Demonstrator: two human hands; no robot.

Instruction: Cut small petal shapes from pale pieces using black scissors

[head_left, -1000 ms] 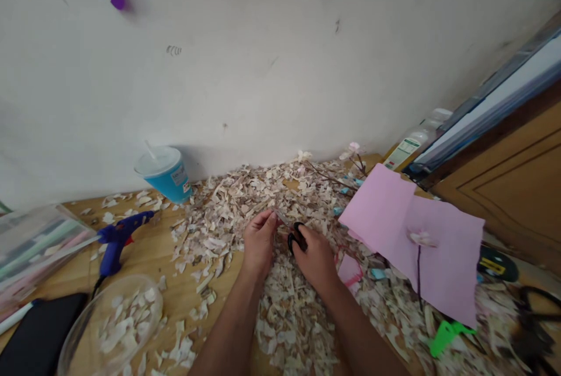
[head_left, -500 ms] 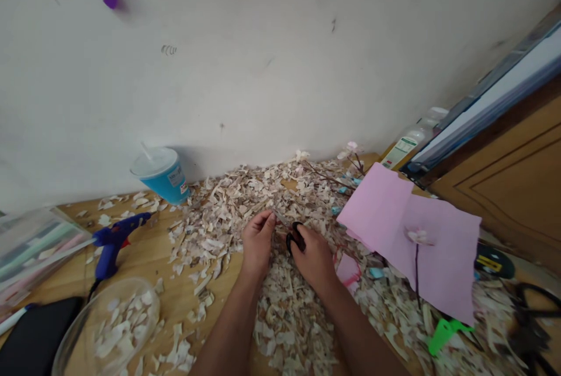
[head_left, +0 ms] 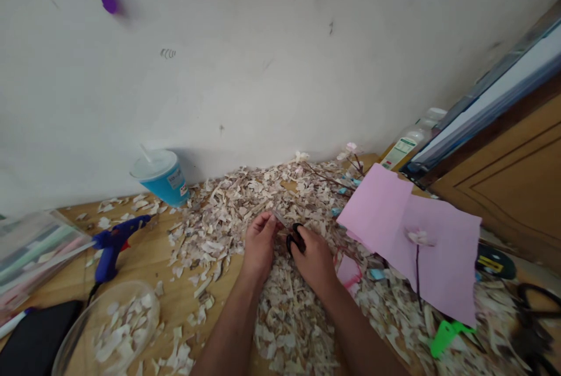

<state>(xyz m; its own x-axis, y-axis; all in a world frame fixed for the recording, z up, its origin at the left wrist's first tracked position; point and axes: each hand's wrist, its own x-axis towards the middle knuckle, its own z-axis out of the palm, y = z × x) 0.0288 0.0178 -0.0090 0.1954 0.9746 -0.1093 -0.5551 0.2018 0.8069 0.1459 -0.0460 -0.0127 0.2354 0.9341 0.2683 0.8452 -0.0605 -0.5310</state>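
My right hand (head_left: 314, 259) grips black-handled scissors (head_left: 295, 237), their blades pointing up-left toward my left hand (head_left: 259, 244). The left hand's fingertips pinch a small pale scrap (head_left: 277, 218) right at the blade tips. Both hands rest over a wide heap of cream paper shreds (head_left: 245, 212) spread across the wooden floor (head_left: 144, 259) near a white wall.
A blue cup with lid and straw (head_left: 161, 176) stands by the wall. A blue glue gun (head_left: 113, 243), a clear bowl of scraps (head_left: 109, 326) and a clear box (head_left: 30, 247) lie left. Pink paper sheets (head_left: 416, 241), a bottle (head_left: 409, 141) and a green clip (head_left: 445, 335) lie right.
Both hands stay at the same spot with the scissors at the scrap; only the view has shifted slightly.
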